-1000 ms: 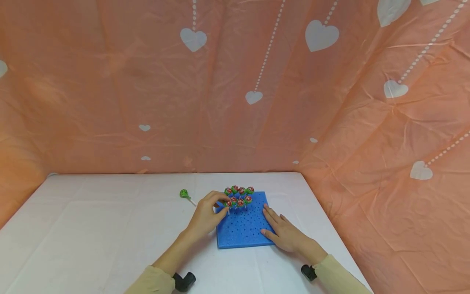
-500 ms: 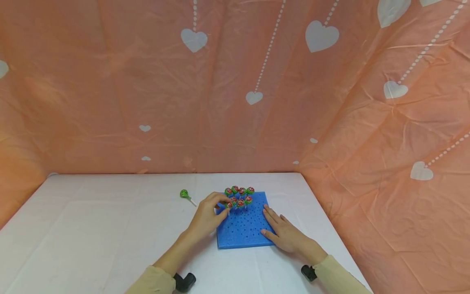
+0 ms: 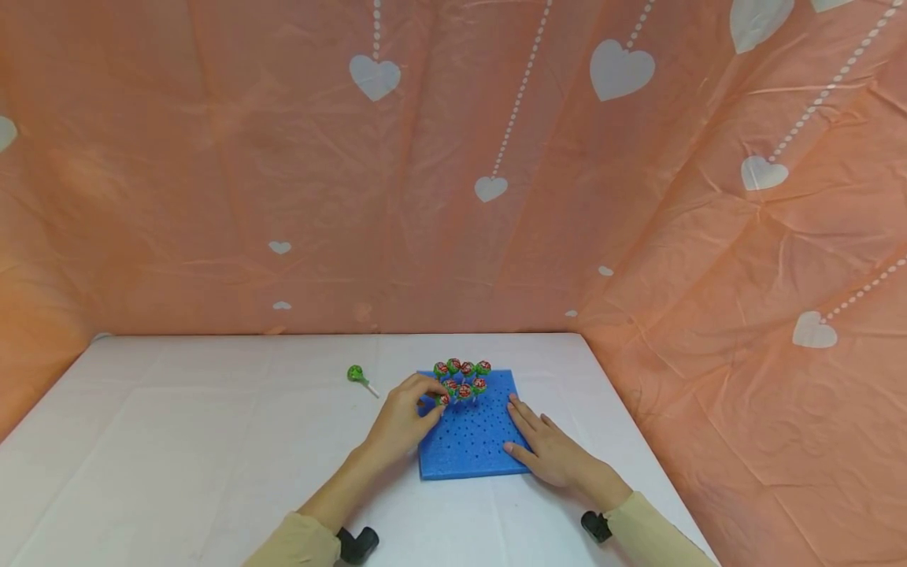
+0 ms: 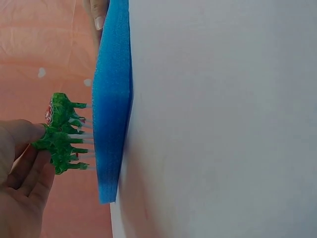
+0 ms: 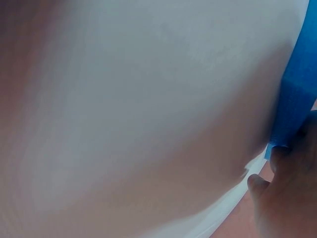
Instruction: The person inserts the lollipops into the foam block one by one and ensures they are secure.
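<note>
My left hand (image 3: 402,413) pinches a lollipop (image 3: 443,400) by its red-and-green wrapped head between thumb and fingers. This lollipop is at the left end of the nearer row on a blue foam board (image 3: 468,453) dotted with small holes. In the left wrist view, white sticks run from green-wrapped heads into the board's face, and the thumb and fingertips of my hand (image 4: 25,173) close around one head (image 4: 45,140). My right hand (image 3: 553,450) lies with straight fingers on the board's right edge. From the right wrist, that hand (image 5: 292,193) shows dark beside the blue edge.
Several other lollipops (image 3: 467,368) stand upright in two rows at the board's far left part. One loose green lollipop (image 3: 356,374) lies on the white tabletop (image 3: 212,441), left of the board. An orange curtain (image 3: 319,197) with hearts hangs behind.
The pinched lollipop's head has sunk a little toward the board, and my left hand's fingers have come down with it. My right hand stays in place.
</note>
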A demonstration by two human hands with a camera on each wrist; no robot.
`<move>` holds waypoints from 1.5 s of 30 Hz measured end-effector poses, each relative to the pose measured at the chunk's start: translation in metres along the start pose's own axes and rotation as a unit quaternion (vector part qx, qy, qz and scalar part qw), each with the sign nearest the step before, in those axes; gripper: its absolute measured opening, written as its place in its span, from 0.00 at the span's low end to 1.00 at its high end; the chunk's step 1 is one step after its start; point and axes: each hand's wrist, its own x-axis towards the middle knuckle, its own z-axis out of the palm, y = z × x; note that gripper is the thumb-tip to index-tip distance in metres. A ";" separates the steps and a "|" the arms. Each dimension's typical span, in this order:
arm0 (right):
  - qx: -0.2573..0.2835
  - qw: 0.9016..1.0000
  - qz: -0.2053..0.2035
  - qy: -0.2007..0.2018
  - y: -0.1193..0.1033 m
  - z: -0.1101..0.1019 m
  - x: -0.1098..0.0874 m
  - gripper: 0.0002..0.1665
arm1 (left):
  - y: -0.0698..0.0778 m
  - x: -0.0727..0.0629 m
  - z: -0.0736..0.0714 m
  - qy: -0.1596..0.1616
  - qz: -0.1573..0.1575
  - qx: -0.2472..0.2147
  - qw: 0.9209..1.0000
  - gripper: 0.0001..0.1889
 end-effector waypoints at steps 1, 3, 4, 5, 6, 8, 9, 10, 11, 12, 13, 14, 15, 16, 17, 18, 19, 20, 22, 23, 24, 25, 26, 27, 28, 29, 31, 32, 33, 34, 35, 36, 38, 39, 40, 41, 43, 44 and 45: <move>-0.001 1.000 0.000 0.000 0.000 0.000 0.000 0.48 | 0.000 0.000 0.000 -0.001 -0.002 0.005 1.000 0.11; -0.003 1.000 0.000 -0.001 0.000 0.000 0.000 0.48 | 0.000 0.000 0.001 -0.003 -0.006 0.011 1.000 0.11; -0.004 1.000 0.000 -0.001 0.000 0.000 0.000 0.48 | 0.001 0.000 0.001 -0.003 -0.008 0.013 1.000 0.11; -0.004 1.000 0.000 -0.001 -0.001 0.000 0.000 0.48 | 0.001 0.000 0.001 -0.004 -0.009 0.015 1.000 0.10; -0.004 1.000 0.000 -0.001 -0.001 0.000 0.000 0.48 | 0.001 0.000 0.001 -0.004 -0.010 0.015 1.000 0.10; -0.003 1.000 0.000 -0.001 -0.001 0.000 -0.001 0.48 | 0.001 0.000 0.001 -0.005 -0.013 0.019 1.000 0.10; -0.002 1.000 0.001 -0.001 -0.001 0.000 -0.001 0.48 | 0.001 0.000 0.001 -0.006 -0.013 0.020 1.000 0.10; -0.002 1.000 0.001 -0.002 -0.001 0.000 -0.001 0.48 | 0.001 0.000 0.001 -0.006 -0.014 0.021 1.000 0.10; -0.001 1.000 0.001 -0.002 -0.002 0.000 -0.001 0.48 | 0.002 0.000 0.001 -0.007 -0.014 0.021 1.000 0.10; -0.002 1.000 0.002 -0.002 -0.002 0.000 -0.001 0.48 | 0.002 0.000 0.001 -0.008 -0.014 0.023 1.000 0.09; -0.002 1.000 0.003 -0.002 -0.002 0.000 -0.001 0.48 | 0.002 0.000 0.001 -0.008 -0.013 0.025 1.000 0.09; -0.002 1.000 0.004 -0.002 -0.002 0.000 -0.001 0.48 | 0.002 0.000 0.001 -0.008 -0.013 0.026 1.000 0.10; -0.001 1.000 0.005 -0.002 -0.002 0.000 -0.002 0.48 | 0.002 0.000 0.000 -0.008 -0.011 0.026 1.000 0.10; -0.001 1.000 0.005 -0.002 -0.002 0.000 -0.002 0.48 | 0.002 0.000 0.000 -0.008 -0.010 0.027 1.000 0.10; 0.001 1.000 0.005 -0.003 -0.001 -0.001 -0.002 0.48 | 0.002 0.000 0.000 -0.009 -0.009 0.028 1.000 0.10; 0.002 1.000 0.005 -0.003 -0.001 -0.001 -0.002 0.48 | 0.001 0.000 0.000 -0.009 -0.007 0.029 1.000 0.10; 0.003 1.000 0.005 -0.003 -0.001 -0.001 -0.002 0.48 | 0.001 0.000 0.000 -0.009 -0.006 0.028 1.000 0.10; 0.004 1.000 0.005 -0.004 -0.001 -0.001 -0.002 0.48 | 0.001 0.000 0.000 -0.010 -0.005 0.027 1.000 0.10; 0.005 1.000 0.004 -0.004 -0.001 -0.001 -0.002 0.48 | 0.001 0.000 0.001 -0.010 -0.005 0.027 1.000 0.10; 0.006 1.000 0.003 -0.004 -0.001 -0.001 -0.002 0.48 | 0.001 0.000 0.001 -0.010 -0.006 0.027 1.000 0.10; 0.005 1.000 0.003 -0.004 -0.001 -0.001 -0.002 0.48 | 0.001 0.000 0.001 -0.010 -0.006 0.027 1.000 0.10; 0.004 1.000 0.002 -0.004 -0.001 -0.001 -0.002 0.48 | 0.001 0.000 0.001 -0.010 -0.006 0.026 1.000 0.10; 0.004 1.000 0.001 -0.004 -0.001 -0.001 -0.002 0.48 | 0.001 0.000 0.001 -0.010 -0.006 0.027 1.000 0.10; 0.004 1.000 0.001 -0.004 -0.001 -0.001 -0.002 0.48 | 0.001 0.000 0.001 -0.010 -0.006 0.027 1.000 0.10; 0.003 1.000 0.001 -0.004 -0.001 -0.001 -0.002 0.48 | 0.001 0.000 0.001 -0.011 -0.006 0.027 1.000 0.10; 0.001 1.000 0.001 -0.004 -0.001 -0.001 -0.002 0.48 | 0.002 0.000 0.000 -0.010 -0.005 0.027 1.000 0.10; 0.000 1.000 0.002 -0.004 -0.001 -0.001 -0.002 0.48 | 0.002 0.000 0.000 -0.010 -0.003 0.028 1.000 0.11; 0.000 1.000 0.002 -0.004 -0.001 -0.001 -0.001 0.48 | 0.003 0.000 -0.001 -0.009 -0.003 0.029 1.000 0.11; 0.001 1.000 0.003 -0.004 -0.001 -0.001 -0.001 0.48 | 0.003 -0.001 -0.001 -0.008 -0.002 0.030 1.000 0.11; 0.000 1.000 0.004 -0.004 -0.001 -0.001 -0.001 0.48 | 0.003 -0.001 -0.001 -0.007 -0.001 0.030 1.000 0.11; 0.001 1.000 0.004 -0.004 -0.002 -0.001 -0.001 0.48 | 0.003 0.000 -0.002 -0.006 0.002 0.031 0.999 0.11; 0.003 1.000 0.005 -0.003 -0.002 -0.002 -0.001 0.48 | 0.003 0.000 -0.002 -0.004 0.004 0.031 0.999 0.11; 0.005 1.000 0.004 -0.004 -0.002 -0.002 -0.002 0.48 | 0.003 0.000 -0.002 -0.001 0.011 0.029 1.000 0.12; 0.004 1.000 0.004 -0.004 -0.002 -0.002 -0.002 0.48 | 0.003 0.000 -0.003 0.001 0.014 0.026 1.000 0.12; 0.004 1.000 0.003 -0.005 -0.002 -0.002 -0.002 0.48 | 0.003 0.000 -0.003 0.003 0.017 0.022 1.000 0.12; 0.003 1.000 0.003 -0.006 -0.002 -0.002 -0.002 0.48 | 0.003 0.000 -0.004 0.006 0.020 0.018 1.000 0.12; 0.002 1.000 0.002 -0.006 -0.001 -0.002 -0.002 0.48 | 0.004 -0.001 -0.006 0.009 0.022 0.012 1.000 0.13; 0.002 1.000 0.001 -0.006 -0.001 -0.002 -0.002 0.48 | 0.004 -0.001 -0.007 0.011 0.023 0.009 1.000 0.13; 0.001 1.000 0.002 -0.006 -0.001 -0.001 -0.002 0.48 | 0.003 -0.001 -0.008 0.013 0.021 0.006 1.000 0.13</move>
